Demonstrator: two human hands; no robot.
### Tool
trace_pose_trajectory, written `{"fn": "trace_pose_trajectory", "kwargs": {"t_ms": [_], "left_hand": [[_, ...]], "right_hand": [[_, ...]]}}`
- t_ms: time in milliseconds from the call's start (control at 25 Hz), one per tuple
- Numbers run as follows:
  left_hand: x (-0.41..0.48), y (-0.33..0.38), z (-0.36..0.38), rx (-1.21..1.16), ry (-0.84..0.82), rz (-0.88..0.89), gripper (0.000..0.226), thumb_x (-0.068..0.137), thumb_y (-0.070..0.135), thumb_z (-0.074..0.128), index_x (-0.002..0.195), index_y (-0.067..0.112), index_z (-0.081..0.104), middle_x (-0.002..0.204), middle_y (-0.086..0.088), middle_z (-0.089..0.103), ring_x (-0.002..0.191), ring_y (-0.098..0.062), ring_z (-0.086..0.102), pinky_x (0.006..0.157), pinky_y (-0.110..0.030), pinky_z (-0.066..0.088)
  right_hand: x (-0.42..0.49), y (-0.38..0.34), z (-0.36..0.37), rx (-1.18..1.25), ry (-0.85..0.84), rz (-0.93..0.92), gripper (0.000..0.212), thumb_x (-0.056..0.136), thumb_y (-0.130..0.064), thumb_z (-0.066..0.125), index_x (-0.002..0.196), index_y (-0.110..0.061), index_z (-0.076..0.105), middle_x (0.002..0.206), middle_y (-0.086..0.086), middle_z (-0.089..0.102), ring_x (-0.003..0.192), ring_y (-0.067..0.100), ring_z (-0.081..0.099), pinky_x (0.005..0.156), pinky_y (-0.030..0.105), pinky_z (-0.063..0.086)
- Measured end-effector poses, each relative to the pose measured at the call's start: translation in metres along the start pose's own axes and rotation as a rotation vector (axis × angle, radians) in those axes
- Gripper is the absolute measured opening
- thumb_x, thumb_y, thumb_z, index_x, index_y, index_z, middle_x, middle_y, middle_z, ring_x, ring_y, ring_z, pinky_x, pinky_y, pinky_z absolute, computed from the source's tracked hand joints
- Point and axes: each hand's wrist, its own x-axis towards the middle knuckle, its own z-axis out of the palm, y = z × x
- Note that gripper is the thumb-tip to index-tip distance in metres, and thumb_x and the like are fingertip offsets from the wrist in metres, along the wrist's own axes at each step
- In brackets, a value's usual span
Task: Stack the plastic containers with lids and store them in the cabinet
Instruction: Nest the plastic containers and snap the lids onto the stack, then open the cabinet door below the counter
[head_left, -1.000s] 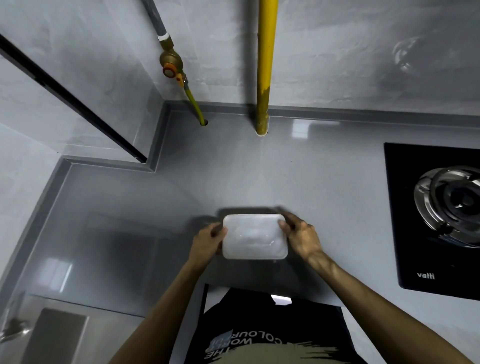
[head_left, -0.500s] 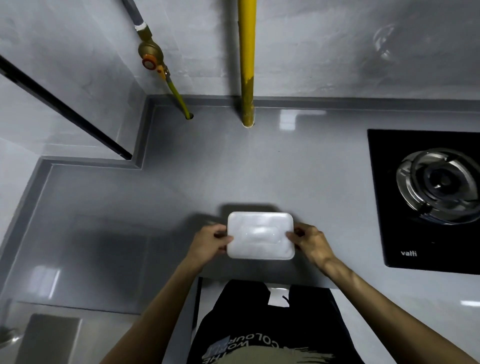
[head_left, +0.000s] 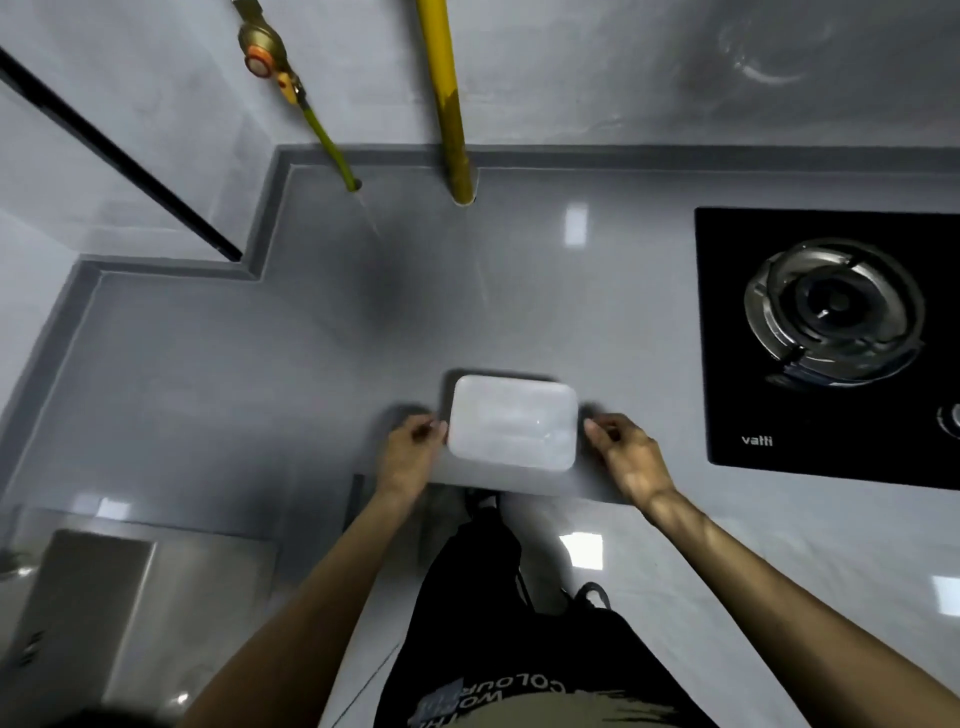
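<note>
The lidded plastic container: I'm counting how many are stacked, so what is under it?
The frosted lid covers everything below it. Only grey countertop and a dark shadow show around its edges. Whether other containers sit beneath cannot be told. The left hand and right hand flank it.

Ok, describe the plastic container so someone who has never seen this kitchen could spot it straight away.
Start at the black gas hob set into the grey countertop, then look to its left along the counter's near edge. There, between the person's left hand and right hand, sits the plastic container. It is the only loose item on the counter: a pale, frosted rectangle with rounded corners and its lid on.
</note>
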Motion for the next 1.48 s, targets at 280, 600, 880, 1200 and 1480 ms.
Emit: {"fn": "trace_pose_trajectory", "kwargs": {"t_ms": [280, 600, 880, 1200, 1480], "left_hand": [[-0.104, -0.061, 0.078, -0.740, -0.007, -0.550, 0.012, 0.096, 0.008, 0.045, 0.092, 0.005, 0.057, 0.081, -0.008, 0.061, 0.077, -0.020, 0.063, 0.072, -0.024, 0.055], [-0.052, -0.044, 0.151, -0.919, -0.077, -0.576, 0.036, 0.084, -0.011, 0.031, 0.057, 0.012, 0.036, 0.030, 0.005, 0.041, 0.049, -0.011, 0.040, 0.058, -0.016, 0.043], [-0.060, -0.069, 0.143, -1.019, -0.105, -0.557, 0.034, 0.079, -0.014, 0.027, 0.057, 0.008, 0.042, 0.041, -0.003, 0.051, 0.060, -0.016, 0.048, 0.073, -0.024, 0.046], [-0.108, -0.131, 0.095, -0.782, -0.201, -0.545, 0.034, 0.077, -0.013, 0.030, 0.055, 0.013, 0.036, 0.049, 0.000, 0.042, 0.057, -0.013, 0.038, 0.060, -0.021, 0.034], [-0.135, -0.159, 0.042, -0.553, -0.266, -0.536, 0.026, 0.088, 0.002, 0.044, 0.068, 0.017, 0.047, 0.068, 0.000, 0.046, 0.070, -0.012, 0.047, 0.077, -0.023, 0.042]], "right_hand": [[-0.069, 0.090, -0.033, 0.054, -0.105, 0.050, 0.019, 0.097, -0.013, 0.049, 0.108, -0.010, 0.065, 0.075, 0.008, 0.063, 0.064, 0.023, 0.059, 0.071, 0.040, 0.055], [-0.103, 0.171, -0.075, -0.024, -0.136, 0.167, 0.022, 0.096, -0.006, 0.046, 0.105, -0.014, 0.065, 0.075, 0.006, 0.066, 0.060, 0.019, 0.060, 0.060, 0.025, 0.049], [-0.111, 0.188, -0.049, -0.082, -0.175, 0.219, 0.022, 0.094, -0.006, 0.047, 0.107, -0.011, 0.064, 0.076, 0.005, 0.067, 0.059, 0.018, 0.060, 0.061, 0.024, 0.051], [-0.102, 0.183, 0.031, -0.560, -0.222, 0.017, 0.038, 0.098, -0.035, 0.048, 0.132, -0.022, 0.058, 0.111, 0.015, 0.072, 0.109, 0.033, 0.064, 0.089, 0.035, 0.051], [-0.140, 0.203, 0.093, -0.730, -0.313, 0.020, 0.017, 0.085, -0.014, 0.061, 0.081, -0.019, 0.077, 0.086, 0.008, 0.075, 0.084, 0.029, 0.070, 0.075, 0.031, 0.055]]}}
